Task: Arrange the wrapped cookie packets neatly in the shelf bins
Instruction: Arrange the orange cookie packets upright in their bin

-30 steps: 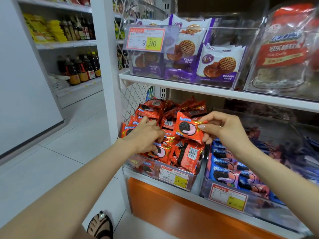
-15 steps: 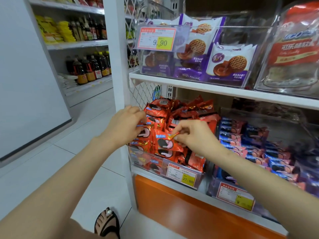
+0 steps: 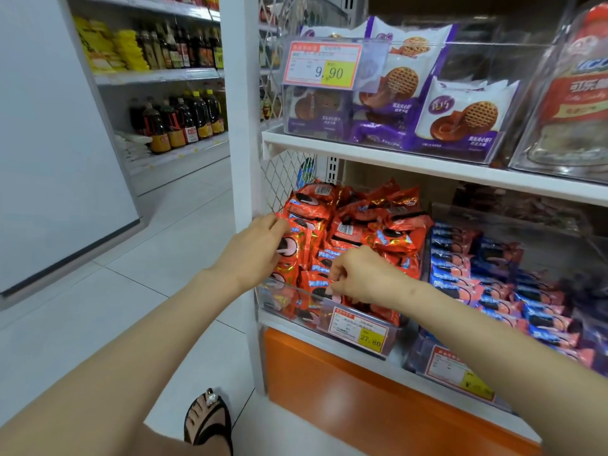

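Red packets [image 3: 371,225]: red-orange wrappers picturing a dark sandwich cookie, heaped in the clear left bin [image 3: 279,302]; the front ones stand on edge, and your right hand [image 3: 358,278] pinches one at the rim.
Blue packets [image 3: 477,278]: blue-and-pink wrappers, lying in overlapping rows in the clear right bin [image 3: 416,355] alongside.

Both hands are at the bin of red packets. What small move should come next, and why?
Probably the right hand should tuck the red packet it pinches down into the front row of the clear bin, while the left hand braces the upright stack; the packets behind lie heaped.
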`<state>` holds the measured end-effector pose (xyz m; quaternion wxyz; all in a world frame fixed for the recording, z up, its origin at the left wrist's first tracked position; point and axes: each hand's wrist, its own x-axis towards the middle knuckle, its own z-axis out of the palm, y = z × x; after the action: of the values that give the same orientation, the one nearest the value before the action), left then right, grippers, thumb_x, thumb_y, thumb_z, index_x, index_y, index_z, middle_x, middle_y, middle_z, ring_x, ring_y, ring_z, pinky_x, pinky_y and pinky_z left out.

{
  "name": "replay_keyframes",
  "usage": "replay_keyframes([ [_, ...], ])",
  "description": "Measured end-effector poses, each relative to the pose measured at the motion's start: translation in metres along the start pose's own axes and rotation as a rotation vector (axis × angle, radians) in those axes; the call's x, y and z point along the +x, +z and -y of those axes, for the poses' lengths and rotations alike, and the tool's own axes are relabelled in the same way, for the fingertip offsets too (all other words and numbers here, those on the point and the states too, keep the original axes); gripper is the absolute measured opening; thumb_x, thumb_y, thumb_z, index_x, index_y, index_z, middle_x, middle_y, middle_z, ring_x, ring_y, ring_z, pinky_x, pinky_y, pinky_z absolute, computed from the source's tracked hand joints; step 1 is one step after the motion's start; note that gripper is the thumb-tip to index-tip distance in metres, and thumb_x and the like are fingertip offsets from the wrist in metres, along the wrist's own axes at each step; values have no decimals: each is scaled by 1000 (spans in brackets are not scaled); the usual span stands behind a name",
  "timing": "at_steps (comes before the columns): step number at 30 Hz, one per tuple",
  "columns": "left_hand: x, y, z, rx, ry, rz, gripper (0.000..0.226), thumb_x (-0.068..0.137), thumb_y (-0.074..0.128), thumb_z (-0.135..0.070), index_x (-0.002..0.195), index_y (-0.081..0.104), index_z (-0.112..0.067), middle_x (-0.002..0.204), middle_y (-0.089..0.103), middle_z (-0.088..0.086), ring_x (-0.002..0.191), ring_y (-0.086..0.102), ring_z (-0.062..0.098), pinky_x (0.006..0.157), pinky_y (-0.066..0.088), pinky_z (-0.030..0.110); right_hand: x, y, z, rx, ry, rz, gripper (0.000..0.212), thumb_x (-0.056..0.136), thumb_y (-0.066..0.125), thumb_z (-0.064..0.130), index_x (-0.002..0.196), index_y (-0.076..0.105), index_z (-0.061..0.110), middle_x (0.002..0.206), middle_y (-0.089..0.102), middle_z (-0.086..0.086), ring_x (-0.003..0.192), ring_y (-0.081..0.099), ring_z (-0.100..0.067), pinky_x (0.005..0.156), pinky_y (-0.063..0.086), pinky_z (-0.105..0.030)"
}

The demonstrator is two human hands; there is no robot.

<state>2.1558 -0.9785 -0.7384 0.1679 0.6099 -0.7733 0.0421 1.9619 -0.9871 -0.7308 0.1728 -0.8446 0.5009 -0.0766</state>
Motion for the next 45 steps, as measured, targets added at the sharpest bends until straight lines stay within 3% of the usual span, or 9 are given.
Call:
replay_keyframes([
  [3,4,2,0,30,11,-25,34,85,54,-4,118,50,-9,121,51,7,112,44,26,81,42,37,2,-2,3,115,-9,-82,15,80,75,19,82,71,5,78,70,-7,55,56,-3,63,51,-26],
  [7,8,6,2,66,93,-121,32,79,59,1,110,56,-8,113,58,8,104,51,28,80,38,32,0,2,5,-135,-38,-123,27,75,77,32,95,70,15,91,70,0,87,60,-16,68,40,-27],
  [13,14,6,6,139,179,-180,38,52,71,11,85,64,-7,83,65,10,73,60,32,63,44,31,2,-1,-1,-121,-60,8,34,77,76,17,110,68,12,97,67,-5,97,58,-18,74,40,-22],
  [23,19,3,2,55,185,-89,41,70,55,13,105,61,-8,125,57,8,116,50,29,82,42,34,1,7,-4,-217,-115,-32,23,83,70,17,105,64,16,94,69,-2,95,59,-20,69,35,-24],
  [28,22,-1,0,176,97,63,45,78,50,5,118,48,-15,121,54,4,113,46,25,79,36,30,-6,-10,-6,-228,-139,-95,26,87,65,25,112,67,26,97,71,5,97,58,-13,81,34,-23],
  [32,20,2,-2,174,96,26,43,80,52,2,120,48,-15,123,54,4,115,47,24,79,37,29,-16,-42,-21,-151,-133,-322,19,85,67,26,104,69,28,83,66,11,85,57,-10,73,38,-23],
  [35,17,3,0,95,87,27,43,83,52,0,123,50,-14,126,53,4,117,46,24,84,36,28,-24,-62,-40,-168,-88,-303,19,80,71,35,98,71,30,75,56,19,86,54,-9,74,40,-25],
  [38,14,4,1,42,135,15,39,87,59,-12,126,49,-14,130,51,4,121,44,22,96,31,26,-32,-70,-55,-166,-36,-156,29,71,72,53,92,71,32,81,62,16,84,56,-8,73,44,-27],
  [45,14,5,-23,-26,249,98,69,75,72,-44,134,43,-21,144,37,-3,135,28,16,109,21,27,-37,-51,-46,-591,26,-23,73,71,58,71,128,55,26,120,48,1,119,36,-20,99,28,-34],
])
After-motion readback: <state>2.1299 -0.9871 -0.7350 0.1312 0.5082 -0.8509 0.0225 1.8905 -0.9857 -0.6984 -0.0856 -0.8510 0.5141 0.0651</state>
